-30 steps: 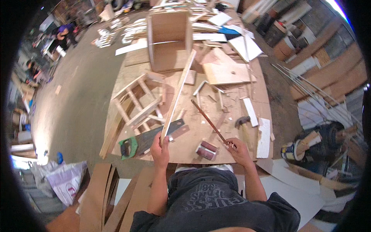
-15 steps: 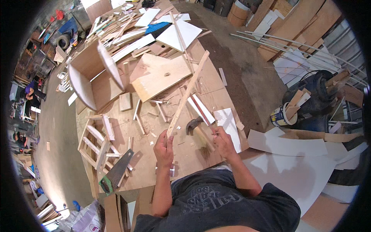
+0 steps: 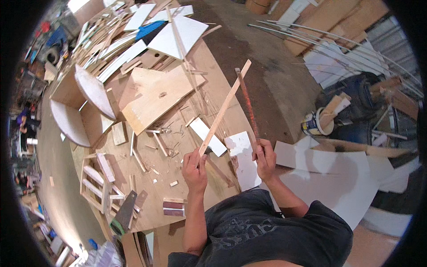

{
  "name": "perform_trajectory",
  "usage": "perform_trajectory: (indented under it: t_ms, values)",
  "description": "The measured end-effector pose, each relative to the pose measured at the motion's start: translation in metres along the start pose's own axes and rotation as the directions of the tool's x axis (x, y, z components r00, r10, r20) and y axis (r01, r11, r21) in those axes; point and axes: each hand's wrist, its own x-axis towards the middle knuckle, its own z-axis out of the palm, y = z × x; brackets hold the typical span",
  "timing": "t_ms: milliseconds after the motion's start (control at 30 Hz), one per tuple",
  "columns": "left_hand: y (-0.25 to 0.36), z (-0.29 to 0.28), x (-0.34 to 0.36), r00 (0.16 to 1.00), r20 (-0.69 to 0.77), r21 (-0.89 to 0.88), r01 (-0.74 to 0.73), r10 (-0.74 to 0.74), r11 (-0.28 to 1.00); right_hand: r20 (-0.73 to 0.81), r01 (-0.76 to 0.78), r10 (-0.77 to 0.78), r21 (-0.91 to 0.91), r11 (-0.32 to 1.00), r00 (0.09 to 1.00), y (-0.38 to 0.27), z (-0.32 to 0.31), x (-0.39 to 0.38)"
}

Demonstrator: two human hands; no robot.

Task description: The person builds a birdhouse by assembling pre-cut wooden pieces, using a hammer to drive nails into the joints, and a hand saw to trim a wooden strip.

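Note:
My left hand is closed round the lower end of a long pale wooden strip, which slants up and away to the right. In my right hand is a narrow reddish-brown bar, held nearly upright; its exact kind is unclear. The far ends of strip and bar cross in the view, and I cannot tell whether they touch. Under the strip, on the plywood-topped table, lies a hammer, its head partly hidden by my left hand. White board pieces lie between and beyond my hands.
On the left stand a curved-sided wooden unit and a small slatted frame, with a handsaw against it. A plywood panel and heaped offcuts cover the far table. A bucket of scraps stands right.
My right hand has raised the bar from over the table to nearly upright beside the strip. My left hand still grips the strip. The whole view has shifted, with the table further left.

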Motion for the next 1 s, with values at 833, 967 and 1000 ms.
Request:
perform_trajectory:
  t_ms: [833,967,1000]
  values:
    - [-0.06,0.173,0.008,0.995,0.097,0.171,-0.015,-0.002,0.985,0.108,-0.124,0.169,-0.333,0.935,0.98,0.145,-0.03,0.039]
    - [-0.058,0.182,-0.001,1.0,0.003,0.303,-0.005,0.004,0.953,0.214,-0.043,0.105,-0.276,0.96,0.971,0.149,-0.024,0.052]
    - [-0.059,0.184,-0.004,1.0,0.006,0.315,-0.009,0.007,0.949,0.214,-0.048,0.108,-0.265,0.963,0.971,0.152,-0.022,0.055]
